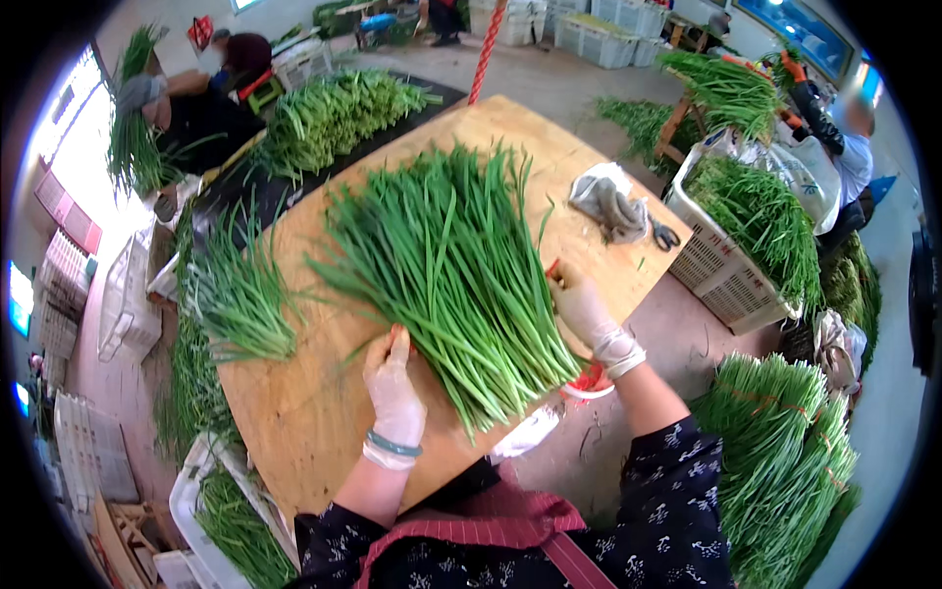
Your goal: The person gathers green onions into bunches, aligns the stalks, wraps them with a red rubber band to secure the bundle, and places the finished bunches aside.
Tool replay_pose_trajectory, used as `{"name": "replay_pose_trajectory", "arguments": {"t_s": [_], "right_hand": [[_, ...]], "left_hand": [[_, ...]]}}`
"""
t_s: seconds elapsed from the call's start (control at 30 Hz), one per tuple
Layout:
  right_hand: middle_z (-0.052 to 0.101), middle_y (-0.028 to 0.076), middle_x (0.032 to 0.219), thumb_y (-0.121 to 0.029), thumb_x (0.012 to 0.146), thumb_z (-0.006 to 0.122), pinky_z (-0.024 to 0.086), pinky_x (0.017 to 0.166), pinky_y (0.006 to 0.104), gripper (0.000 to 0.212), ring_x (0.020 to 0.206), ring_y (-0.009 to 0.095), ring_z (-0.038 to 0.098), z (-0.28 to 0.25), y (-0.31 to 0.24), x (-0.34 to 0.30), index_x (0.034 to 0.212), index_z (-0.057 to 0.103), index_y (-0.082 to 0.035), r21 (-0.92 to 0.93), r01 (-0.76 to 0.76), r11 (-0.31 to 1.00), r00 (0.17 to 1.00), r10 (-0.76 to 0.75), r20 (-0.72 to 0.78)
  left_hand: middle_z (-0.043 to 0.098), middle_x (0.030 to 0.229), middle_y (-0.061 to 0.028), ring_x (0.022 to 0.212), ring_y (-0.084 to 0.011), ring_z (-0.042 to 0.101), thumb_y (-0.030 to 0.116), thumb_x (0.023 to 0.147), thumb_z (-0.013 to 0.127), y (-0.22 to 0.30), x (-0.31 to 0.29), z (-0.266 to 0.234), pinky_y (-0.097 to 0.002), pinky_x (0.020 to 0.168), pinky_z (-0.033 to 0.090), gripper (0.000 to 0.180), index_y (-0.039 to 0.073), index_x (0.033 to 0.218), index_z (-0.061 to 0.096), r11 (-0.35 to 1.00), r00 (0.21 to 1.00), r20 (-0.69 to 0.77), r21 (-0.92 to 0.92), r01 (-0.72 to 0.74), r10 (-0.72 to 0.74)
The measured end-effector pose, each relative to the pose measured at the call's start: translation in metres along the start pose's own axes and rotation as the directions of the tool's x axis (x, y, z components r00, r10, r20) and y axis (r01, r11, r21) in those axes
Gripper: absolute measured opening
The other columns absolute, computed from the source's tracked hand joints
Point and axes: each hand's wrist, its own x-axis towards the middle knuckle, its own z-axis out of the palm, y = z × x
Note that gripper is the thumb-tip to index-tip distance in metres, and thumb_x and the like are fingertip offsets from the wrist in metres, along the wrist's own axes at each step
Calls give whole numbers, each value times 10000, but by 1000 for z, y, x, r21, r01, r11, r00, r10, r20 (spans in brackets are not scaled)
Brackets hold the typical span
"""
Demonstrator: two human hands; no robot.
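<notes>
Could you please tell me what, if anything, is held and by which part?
The left hand and right hand seem to pinch a red tie, probably by its ends, either side of the green stalks.

1. Dark scissors (664, 235) on the table (294, 422), just beside a crumpled cloth (620, 213).
2. Red rope (485, 59) beyond the table's far edge.
3. White crate (708, 277) of greens (751, 224), right of the table.
4. Person (856, 162) in a pale top, farther right.

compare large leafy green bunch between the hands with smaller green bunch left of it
The large leafy green bunch is far wider than the smaller green bunch. Left hand and right hand flank the large bunch; neither touches the smaller bunch. Both have narrow leaves.
</notes>
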Motion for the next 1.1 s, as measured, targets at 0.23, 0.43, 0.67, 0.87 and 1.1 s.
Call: {"name": "replay_pose_trajectory", "arguments": {"t_s": [0.23,0.43,0.67,0.87,1.1], "right_hand": [[567,157,997,-6,719,616,451,658,394,133,816,341,541,44,-40,-22,811,523,-31,-325,755,570,616,-786,50],[546,171,1149,65,787,548,367,964,415,146,993,311,570,106,-43,-24,874,463,-17,105,789,605,596,-796,107],[541,111,1134,-33,657,589,373,959,486,168,1063,294,510,125,-60,-61,795,494,-50,-150,881,449,472,-850,232],[527,132,1209,-153,733,519,302,1016,470,135,1167,265,471,131,-75,-71,816,539,-49,-292,936,195,322,-812,487],[601,154,999,-104,742,511,393,967,400,123,979,279,581,170,-82,-60,846,526,-39,-100,979,176,202,-791,578]], "left_hand": [[628,849,-35,738,-100,570,85,879,540,49,40,-44,-228,689,457,108,8,910,609,994,990,104,53,92,-97],[606,769,-16,692,-84,535,86,861,567,65,64,-57,-219,650,430,93,5,846,609,939,995,100,344,-7,-30],[520,708,-66,691,-157,528,-1,747,640,88,14,-44,-251,649,420,68,6,766,575,563,863,380,654,-505,332],[580,758,-62,689,-180,577,14,780,615,70,3,-72,-271,639,449,24,-1,775,598,449,874,390,751,-483,289],[619,797,-73,688,-163,584,65,809,616,85,36,-95,-287,634,484,106,5,895,601,935,934,60,-7,354,-353]]}}
